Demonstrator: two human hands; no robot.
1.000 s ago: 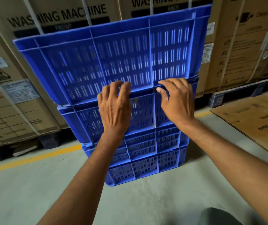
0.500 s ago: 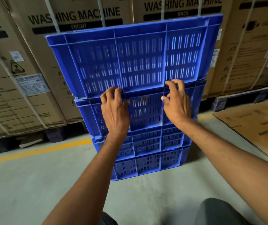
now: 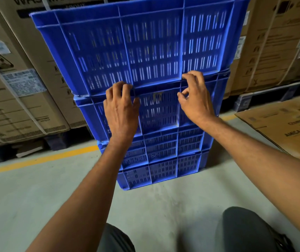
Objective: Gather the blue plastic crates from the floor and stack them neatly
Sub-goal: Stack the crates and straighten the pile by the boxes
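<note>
The stack [image 3: 163, 157] of blue crates stands on the floor [image 3: 36, 197], just in front of a wall of strapped cartons [image 3: 27, 99] and across a yellow line [image 3: 36, 160] painted there. That spot likely suits it: out of the open floor and backed by something solid. Four crates show. The top crate [image 3: 145, 48] is the one being handled, and it sits on the rim of the second crate [image 3: 158, 110].

Both hands work at the seam between those two crates. The left hand [image 3: 121, 110] lies flat-backed against the second crate's wall, its fingers bent and its tips hooked on the lower edge of the top crate. The right hand [image 3: 196, 99] does the same further right, fingers curled onto that edge, with the thumb held apart below it and close to the forefinger. Whether the tips reach under the edge or only press on it cannot be told, as the seam hides them.

Holding low and to either side of the middle makes sense here. From the bottom edge the person can nudge the crate sideways or draw it forward until its base drops inside the rim beneath. The top crate's left corner seems to jut a little past the crate below, though the wide lens may exaggerate this, so the seating looks unfinished.

The person appears crouched, knees [image 3: 245, 231] at the frame's bottom. Flattened cardboard [image 3: 287, 128] lies on the floor to the right, apart from the stack.
</note>
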